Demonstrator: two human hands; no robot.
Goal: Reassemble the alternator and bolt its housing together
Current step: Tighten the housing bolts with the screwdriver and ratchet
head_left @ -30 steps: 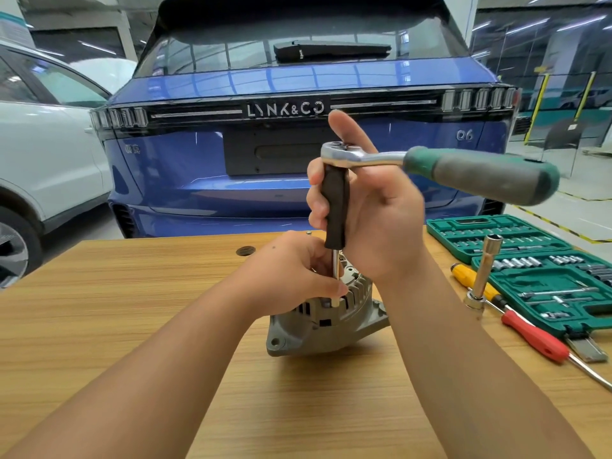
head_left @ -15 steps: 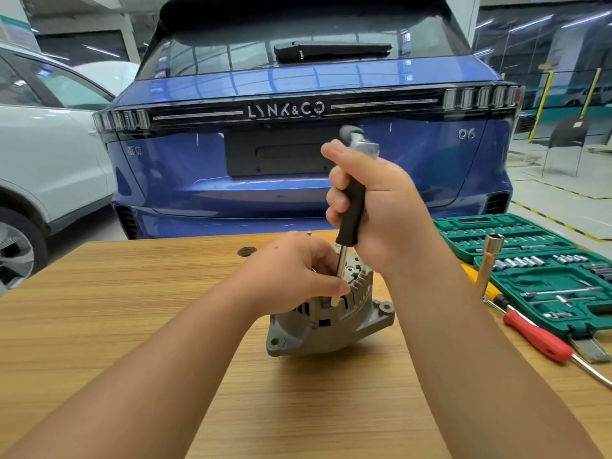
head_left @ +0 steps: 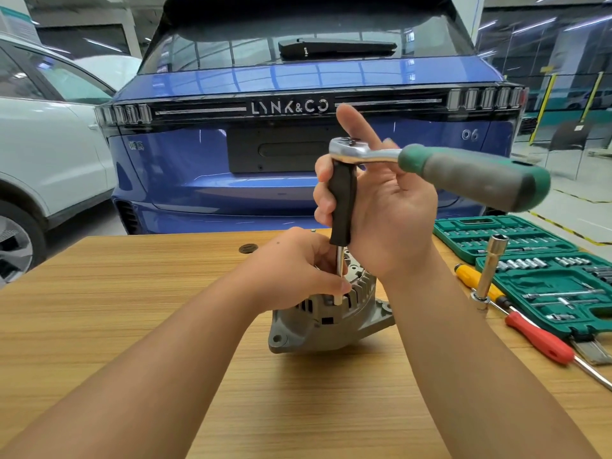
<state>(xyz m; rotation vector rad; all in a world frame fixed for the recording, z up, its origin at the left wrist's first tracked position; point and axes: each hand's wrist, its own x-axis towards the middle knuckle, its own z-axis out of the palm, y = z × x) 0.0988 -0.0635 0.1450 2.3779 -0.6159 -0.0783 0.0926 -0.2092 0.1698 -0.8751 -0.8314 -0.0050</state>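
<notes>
Two cars (head_left: 298, 154) stand behind a wooden surface (head_left: 99, 309) in a garage.
Left hand (head_left: 291, 273) pinches the extension shaft (head_left: 339, 276) over the alternator (head_left: 331, 319); right hand (head_left: 381, 213) grips its black handle (head_left: 342, 203); green socket case (head_left: 543, 276) lies right.

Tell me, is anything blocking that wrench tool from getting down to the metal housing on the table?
Nothing visible does. The wrench's shaft runs straight down to the top of the housing. The left hand only pinches the shaft from the side, and the right hand grips the black sleeve above.
</notes>
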